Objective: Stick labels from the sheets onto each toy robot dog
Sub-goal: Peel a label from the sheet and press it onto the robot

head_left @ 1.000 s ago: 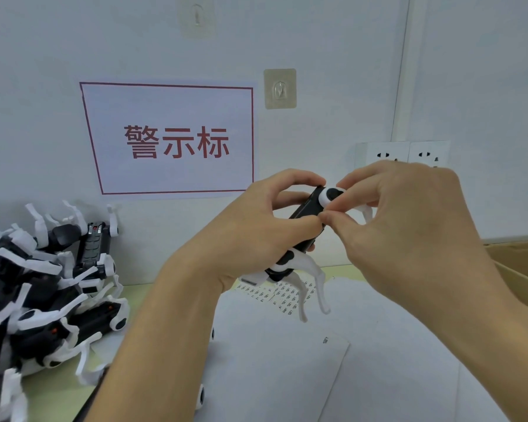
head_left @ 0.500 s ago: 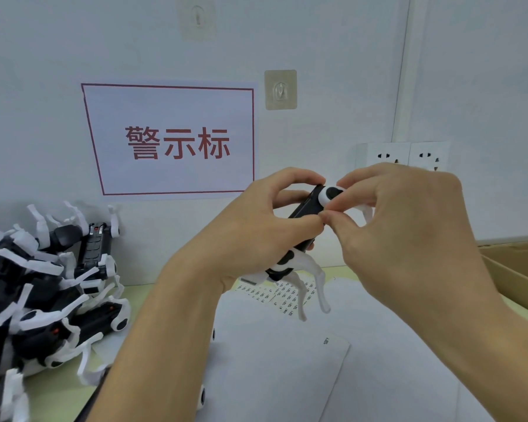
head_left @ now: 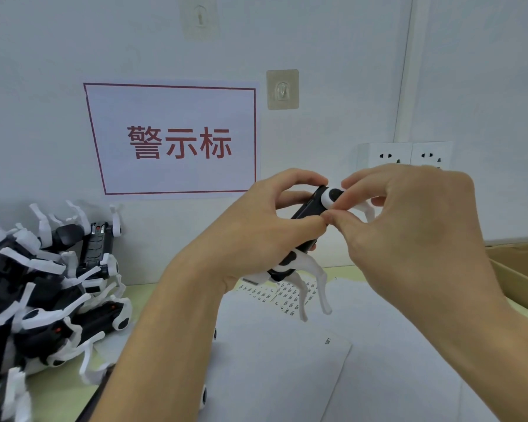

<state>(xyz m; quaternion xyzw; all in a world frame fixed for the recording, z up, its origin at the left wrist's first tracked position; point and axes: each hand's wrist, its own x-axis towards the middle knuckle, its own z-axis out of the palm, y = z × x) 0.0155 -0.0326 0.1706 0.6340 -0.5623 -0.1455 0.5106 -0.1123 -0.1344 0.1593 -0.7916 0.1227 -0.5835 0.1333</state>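
Note:
I hold a black and white toy robot dog (head_left: 310,208) up in front of the wall, its white legs dangling below. My left hand (head_left: 265,226) grips its black body from the left, thumb and fingers curled round it. My right hand (head_left: 409,226) pinches at the dog's side, thumb tip against my left thumb; any label between the fingers is hidden. Label sheets (head_left: 282,295) with small printed stickers lie on the table under the dog.
A pile of several black and white robot dogs (head_left: 43,300) fills the table's left side. White backing paper (head_left: 287,376) covers the middle. A cardboard box (head_left: 518,269) stands at the right edge. A sign and sockets hang on the wall behind.
Both hands and the dog have barely shifted; the pinch at the dog's side holds in the same place.

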